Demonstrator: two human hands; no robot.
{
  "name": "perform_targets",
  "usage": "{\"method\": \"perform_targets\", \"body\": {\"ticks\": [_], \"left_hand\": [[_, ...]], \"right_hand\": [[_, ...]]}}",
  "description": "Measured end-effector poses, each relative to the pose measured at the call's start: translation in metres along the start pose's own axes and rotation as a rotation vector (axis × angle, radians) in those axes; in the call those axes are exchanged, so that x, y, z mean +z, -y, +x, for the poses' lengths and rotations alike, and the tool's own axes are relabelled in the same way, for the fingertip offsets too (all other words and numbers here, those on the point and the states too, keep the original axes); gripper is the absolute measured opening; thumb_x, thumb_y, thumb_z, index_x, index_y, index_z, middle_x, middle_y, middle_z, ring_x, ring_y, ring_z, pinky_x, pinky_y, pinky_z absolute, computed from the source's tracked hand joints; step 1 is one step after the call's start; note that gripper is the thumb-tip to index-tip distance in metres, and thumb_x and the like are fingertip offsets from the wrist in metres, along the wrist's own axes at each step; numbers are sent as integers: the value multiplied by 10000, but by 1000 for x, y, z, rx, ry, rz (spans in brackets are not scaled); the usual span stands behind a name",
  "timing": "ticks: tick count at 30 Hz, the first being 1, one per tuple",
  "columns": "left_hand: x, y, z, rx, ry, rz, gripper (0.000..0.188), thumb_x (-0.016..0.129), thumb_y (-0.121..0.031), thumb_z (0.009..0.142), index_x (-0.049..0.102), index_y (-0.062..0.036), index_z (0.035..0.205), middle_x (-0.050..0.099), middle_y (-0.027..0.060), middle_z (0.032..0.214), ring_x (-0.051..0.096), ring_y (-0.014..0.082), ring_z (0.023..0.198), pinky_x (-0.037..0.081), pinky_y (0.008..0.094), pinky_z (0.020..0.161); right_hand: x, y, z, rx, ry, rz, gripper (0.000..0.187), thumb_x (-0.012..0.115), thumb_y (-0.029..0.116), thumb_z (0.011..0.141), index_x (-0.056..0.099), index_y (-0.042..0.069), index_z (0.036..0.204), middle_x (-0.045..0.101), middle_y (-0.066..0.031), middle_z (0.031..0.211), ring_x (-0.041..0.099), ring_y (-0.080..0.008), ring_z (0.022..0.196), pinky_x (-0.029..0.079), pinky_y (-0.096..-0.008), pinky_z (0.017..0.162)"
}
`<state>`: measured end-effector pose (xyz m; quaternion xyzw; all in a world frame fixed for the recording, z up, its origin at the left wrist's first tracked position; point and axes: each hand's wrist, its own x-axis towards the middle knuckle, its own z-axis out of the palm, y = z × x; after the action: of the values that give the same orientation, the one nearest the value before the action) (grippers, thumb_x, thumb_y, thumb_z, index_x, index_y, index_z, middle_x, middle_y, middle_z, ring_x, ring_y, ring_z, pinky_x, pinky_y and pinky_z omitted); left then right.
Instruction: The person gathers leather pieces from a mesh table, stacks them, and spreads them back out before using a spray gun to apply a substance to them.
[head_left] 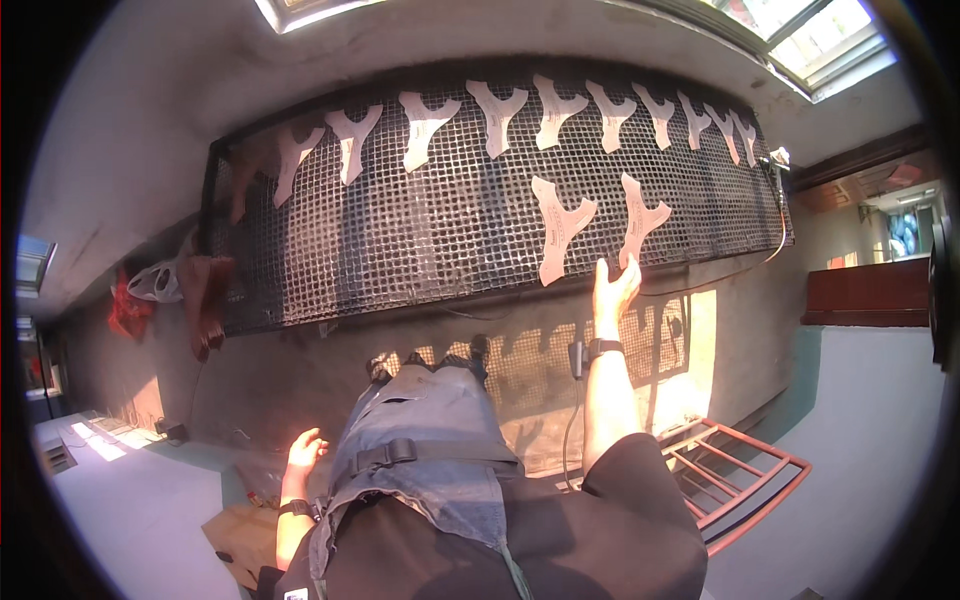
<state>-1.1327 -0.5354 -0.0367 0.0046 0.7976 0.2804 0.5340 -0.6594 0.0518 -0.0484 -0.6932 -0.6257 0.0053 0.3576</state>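
My right hand (615,290) reaches to the near edge of a black mesh rack (400,240) and pinches the lower end of a pale, flat Y-shaped slingshot frame (640,222). Just left of it, a second slingshot frame (560,230) lies on the mesh. Along the rack's far side runs a row of several similar pieces, among them a slingshot frame (425,130) with its fork pointing away from me. Low at my left side hangs my left hand (305,450), its fingers loosely bent and apart, with nothing visible in it.
A reddish metal rail frame (735,470) stands by my right side. Red and white bags (150,288) are at the rack's left end. A thin hose (765,262) curves around its right end. Near my left arm is a cardboard box (240,535).
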Motion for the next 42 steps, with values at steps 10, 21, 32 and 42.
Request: {"method": "perform_targets", "body": {"ticks": [10, 21, 32, 42], "left_hand": [[-63, -17, 33, 61, 152, 116, 444, 559, -90, 1006, 531, -50, 1446, 727, 109, 1090, 666, 121, 796, 536, 267, 713], [-71, -1, 30, -29, 7, 50, 433, 500, -164, 1037, 502, -78, 1461, 745, 97, 1062, 723, 167, 847, 558, 317, 721], [178, -228, 60, 439, 396, 480, 456, 558, -127, 978, 555, -65, 1430, 736, 42, 1103, 689, 114, 918, 524, 261, 809], [536, -394, -18, 1142, 964, 1121, 400, 563, -128, 980, 594, -22, 1365, 736, 121, 1092, 701, 212, 1033, 543, 344, 944]], "right_hand": [[28, 61, -73, 872, 587, 934, 300, 707, 349, 960, 659, 61, 1029, 657, -25, 830, 694, -164, 656, 532, -265, 510], [9, 50, -50, 850, 606, 933, 235, 675, 262, 954, 658, 77, 1097, 675, -51, 893, 693, -171, 689, 542, -287, 554], [-160, -165, -330, 865, 1313, -51, 262, 668, 340, 926, 747, 106, 1011, 752, -89, 871, 715, -198, 701, 554, -381, 619], [-327, -212, -411, 1738, -88, 628, 246, 572, 248, 1014, 625, 90, 1194, 668, -56, 905, 675, -166, 660, 526, -280, 497]]}}
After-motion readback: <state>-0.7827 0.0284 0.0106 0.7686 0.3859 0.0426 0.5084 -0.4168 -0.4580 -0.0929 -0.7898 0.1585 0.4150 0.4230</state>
